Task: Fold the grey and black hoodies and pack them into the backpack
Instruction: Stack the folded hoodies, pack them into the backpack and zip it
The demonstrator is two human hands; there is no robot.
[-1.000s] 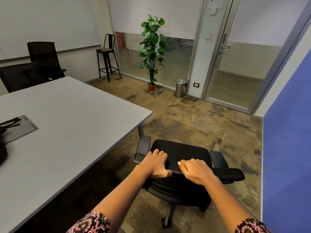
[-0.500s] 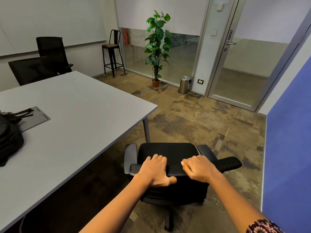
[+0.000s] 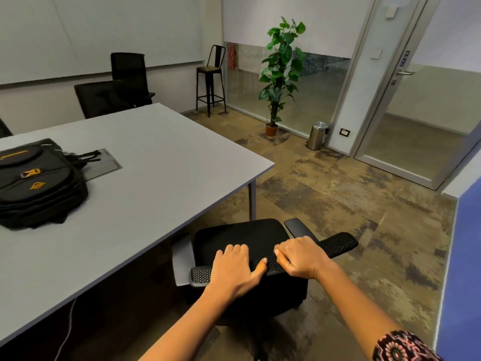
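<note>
A black backpack [image 3: 36, 183] with yellow marks lies flat on the grey table [image 3: 145, 183] at the left. No hoodie is in view. My left hand [image 3: 235, 268] grips the top edge of a black office chair's backrest [image 3: 338, 244], fingers curled over it and thumb behind. My right hand [image 3: 299, 257] grips the same edge just to the right. The chair's seat [image 3: 242, 234] faces the table's near corner.
Two more black chairs [image 3: 104, 97] stand behind the table, and a tall stool [image 3: 210, 74] by the far wall. A potted plant [image 3: 279, 74], a small steel bin [image 3: 318, 135] and a glass door [image 3: 426, 105] line the back. A blue wall [image 3: 466, 256] is close on the right.
The chair under my hands has slid closer to the table. The view has swung left, bringing the whole backpack into sight. Both hands keep their hold on the backrest.
</note>
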